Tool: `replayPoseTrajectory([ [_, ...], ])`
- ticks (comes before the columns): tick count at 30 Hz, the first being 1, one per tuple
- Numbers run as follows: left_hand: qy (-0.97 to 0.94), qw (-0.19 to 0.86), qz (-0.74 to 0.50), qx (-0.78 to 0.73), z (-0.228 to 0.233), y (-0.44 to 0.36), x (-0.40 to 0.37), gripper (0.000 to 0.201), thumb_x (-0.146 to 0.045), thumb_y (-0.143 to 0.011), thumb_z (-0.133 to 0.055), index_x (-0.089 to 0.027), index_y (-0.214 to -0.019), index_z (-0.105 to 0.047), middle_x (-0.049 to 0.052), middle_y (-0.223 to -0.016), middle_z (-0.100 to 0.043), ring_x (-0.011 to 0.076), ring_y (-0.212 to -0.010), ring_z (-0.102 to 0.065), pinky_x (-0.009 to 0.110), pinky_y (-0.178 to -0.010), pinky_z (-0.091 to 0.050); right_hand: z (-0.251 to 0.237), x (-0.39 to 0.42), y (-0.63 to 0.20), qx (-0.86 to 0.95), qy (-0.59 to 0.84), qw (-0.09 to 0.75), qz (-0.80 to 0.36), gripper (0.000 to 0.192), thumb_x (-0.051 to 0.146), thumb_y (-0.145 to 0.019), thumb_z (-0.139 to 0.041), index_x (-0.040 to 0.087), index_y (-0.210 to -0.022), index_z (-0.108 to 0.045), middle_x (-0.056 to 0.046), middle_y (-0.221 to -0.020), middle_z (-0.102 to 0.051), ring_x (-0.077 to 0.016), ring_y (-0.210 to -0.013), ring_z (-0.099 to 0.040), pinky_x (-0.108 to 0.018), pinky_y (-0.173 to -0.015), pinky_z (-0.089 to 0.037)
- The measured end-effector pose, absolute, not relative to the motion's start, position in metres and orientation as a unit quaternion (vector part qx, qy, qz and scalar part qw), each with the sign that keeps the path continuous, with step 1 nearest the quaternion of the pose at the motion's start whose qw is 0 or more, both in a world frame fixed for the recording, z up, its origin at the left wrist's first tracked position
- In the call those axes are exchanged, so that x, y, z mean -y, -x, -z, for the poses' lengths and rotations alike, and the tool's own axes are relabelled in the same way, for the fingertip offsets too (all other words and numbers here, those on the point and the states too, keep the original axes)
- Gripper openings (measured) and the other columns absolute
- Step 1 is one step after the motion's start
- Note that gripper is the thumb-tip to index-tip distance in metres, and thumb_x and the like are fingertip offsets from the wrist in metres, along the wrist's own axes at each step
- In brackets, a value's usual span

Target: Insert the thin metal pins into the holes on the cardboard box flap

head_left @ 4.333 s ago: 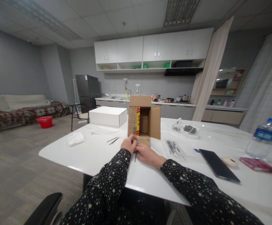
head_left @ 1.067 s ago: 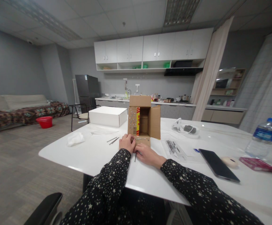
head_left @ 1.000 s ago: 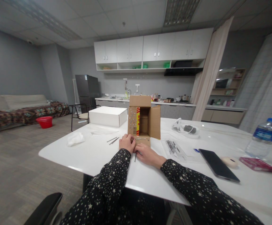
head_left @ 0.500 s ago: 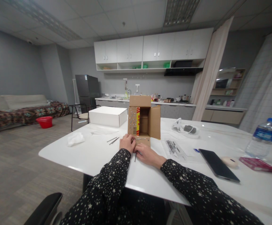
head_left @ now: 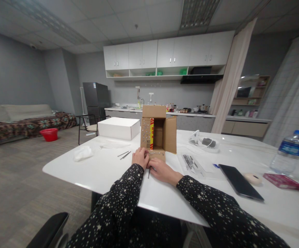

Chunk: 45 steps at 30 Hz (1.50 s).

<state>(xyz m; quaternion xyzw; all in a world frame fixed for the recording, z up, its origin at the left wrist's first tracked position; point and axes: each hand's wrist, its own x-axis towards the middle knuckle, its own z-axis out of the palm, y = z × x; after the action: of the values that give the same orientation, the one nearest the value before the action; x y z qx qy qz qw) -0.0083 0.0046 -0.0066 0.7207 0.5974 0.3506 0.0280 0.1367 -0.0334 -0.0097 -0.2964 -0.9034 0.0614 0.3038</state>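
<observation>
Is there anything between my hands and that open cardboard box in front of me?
Nothing visible. The left hand and right hand rest on the table right at the cardboard box, at its lower front flap.

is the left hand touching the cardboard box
Touching: in the head view the left hand rests its fingers on the front flap of the cardboard box, with no gap visible.

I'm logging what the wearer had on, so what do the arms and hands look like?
Both arms wear long black sleeves dotted with small white stars, down to the wrists. The left hand and right hand are bare: no gloves, and no rings or watch that I can make out.
</observation>
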Motion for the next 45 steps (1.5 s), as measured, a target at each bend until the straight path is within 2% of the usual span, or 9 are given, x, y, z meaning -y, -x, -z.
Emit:
replayPoseTrajectory([
  [8, -0.725, 0.033, -0.381, -0.573, 0.007, 0.009, -0.005, 0.007, -0.021, -0.077, -0.052, -0.021, -0.082, -0.055, 0.002, -0.088, -0.062, 0.0185, -0.090, -0.055, 0.033, -0.080, -0.039, 0.011, 0.033, -0.138, 0.900, 0.311, 0.301, -0.054, 0.018, 0.003, -0.075, -0.049, 0.016, -0.083, -0.058, -0.006, -0.086, -0.061, -0.0176, -0.085, -0.054, -0.031, -0.080, -0.044],
  [15, -0.725, 0.041, -0.400, -0.559, 0.006, 0.009, -0.005, 0.006, -0.020, -0.077, -0.052, -0.021, -0.082, -0.055, 0.002, -0.086, -0.064, 0.0174, -0.086, -0.056, 0.032, -0.078, -0.041, 0.013, 0.033, -0.137, 0.871, 0.356, 0.333, -0.057, 0.017, 0.005, -0.077, -0.048, 0.017, -0.086, -0.056, -0.005, -0.086, -0.059, -0.0165, -0.083, -0.054, -0.029, -0.077, -0.044],
  [25, -0.729, -0.001, -0.447, -0.519, 0.004, 0.009, -0.004, 0.004, -0.021, -0.078, -0.051, -0.020, -0.081, -0.054, 0.001, -0.081, -0.062, 0.0145, -0.075, -0.054, 0.030, -0.075, -0.040, 0.010, 0.035, -0.137, 0.846, 0.404, 0.344, -0.057, 0.015, 0.007, -0.078, -0.049, 0.017, -0.087, -0.055, -0.006, -0.092, -0.060, -0.0165, -0.084, -0.054, -0.028, -0.074, -0.042],
  [34, -0.728, -0.030, -0.471, -0.498, -0.003, 0.006, 0.003, 0.007, -0.022, -0.079, -0.050, -0.019, -0.082, -0.056, 0.002, -0.083, -0.061, 0.0141, -0.076, -0.054, 0.030, -0.079, -0.038, 0.011, 0.034, -0.137, 0.836, 0.425, 0.342, -0.057, 0.016, 0.008, -0.077, -0.048, 0.017, -0.090, -0.055, -0.006, -0.091, -0.060, -0.0161, -0.082, -0.054, -0.027, -0.073, -0.041],
  [40, -0.733, -0.029, -0.472, -0.490, -0.006, 0.006, 0.006, 0.010, -0.020, -0.078, -0.049, -0.019, -0.085, -0.056, 0.003, -0.084, -0.061, 0.0145, -0.077, -0.055, 0.031, -0.079, -0.039, 0.007, 0.035, -0.136, 0.818, 0.458, 0.343, -0.066, 0.014, 0.015, -0.082, -0.048, 0.018, -0.095, -0.052, -0.005, -0.089, -0.061, -0.0163, -0.079, -0.055, -0.027, -0.069, -0.040],
  [45, -0.756, -0.008, -0.487, -0.438, -0.005, 0.005, 0.008, 0.007, -0.016, -0.074, -0.049, -0.019, -0.079, -0.053, 0.002, -0.078, -0.058, 0.0133, -0.073, -0.052, 0.029, -0.075, -0.042, 0.006, 0.036, -0.136, 0.800, 0.480, 0.349, -0.080, 0.016, 0.022, -0.087, -0.047, 0.018, -0.102, -0.051, -0.005, -0.087, -0.062, -0.0169, -0.075, -0.057, -0.026, -0.065, -0.039],
])
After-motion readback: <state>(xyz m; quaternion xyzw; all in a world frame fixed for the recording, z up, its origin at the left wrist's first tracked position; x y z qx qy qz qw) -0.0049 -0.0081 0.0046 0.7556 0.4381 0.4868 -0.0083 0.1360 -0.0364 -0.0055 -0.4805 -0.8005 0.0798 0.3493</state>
